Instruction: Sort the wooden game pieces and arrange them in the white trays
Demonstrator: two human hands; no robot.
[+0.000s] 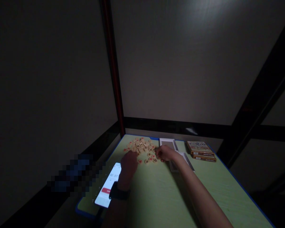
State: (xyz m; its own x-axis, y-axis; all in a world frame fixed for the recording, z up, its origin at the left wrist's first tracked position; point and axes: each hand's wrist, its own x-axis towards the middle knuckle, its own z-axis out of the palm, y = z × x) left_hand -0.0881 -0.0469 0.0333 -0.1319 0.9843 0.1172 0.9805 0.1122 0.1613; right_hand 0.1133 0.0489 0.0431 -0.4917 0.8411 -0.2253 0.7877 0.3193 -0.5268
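Observation:
A pile of round wooden xiangqi pieces point(142, 145) with red and dark characters lies toward the far left of the table. My left hand point(129, 162) is at the near left edge of the pile, its back toward me, and its fingertips are hidden. On the pile's right side, my right hand point(165, 152) has its fingers curled inward; whatever is between them is too small and dark to make out. Several loose pieces point(150, 159) lie between my two hands. One open box tray point(184, 155) sits partly under my right forearm, and another tray point(168, 141) is behind it.
A lit phone point(107, 186) showing a timer lies at the left, beside my watch-wearing left wrist. Two stacked game boxes point(200, 148) stand at the back right. The green table point(154, 196) has a blue edge, with dark-framed wall panels point(175, 69) behind it.

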